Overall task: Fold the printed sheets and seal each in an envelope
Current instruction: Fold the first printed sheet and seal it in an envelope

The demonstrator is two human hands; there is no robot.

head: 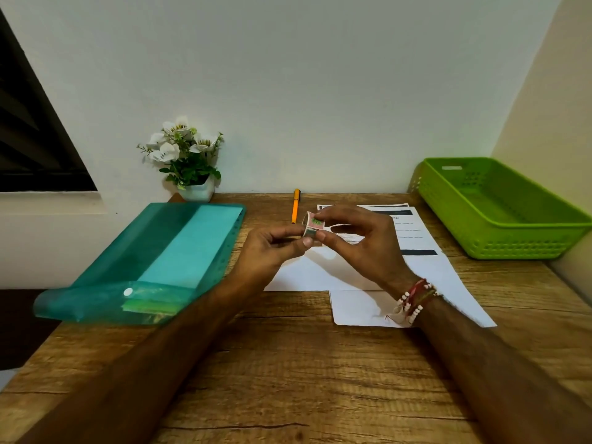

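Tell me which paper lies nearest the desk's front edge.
The plain white piece beneath the beaded bracelets, showing no print; the printed sheet farther back carries text and dark bars.

Grainy matt wood table (288,363), translucent plastic folder (153,251), paper sheets (448,277).

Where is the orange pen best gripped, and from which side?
Pinch the orange pen on its far half from above, across its width. It lies flat on the table, pointing away, with bare wood on either side. Its near end lies close to the left hand, so that end is probably awkward.
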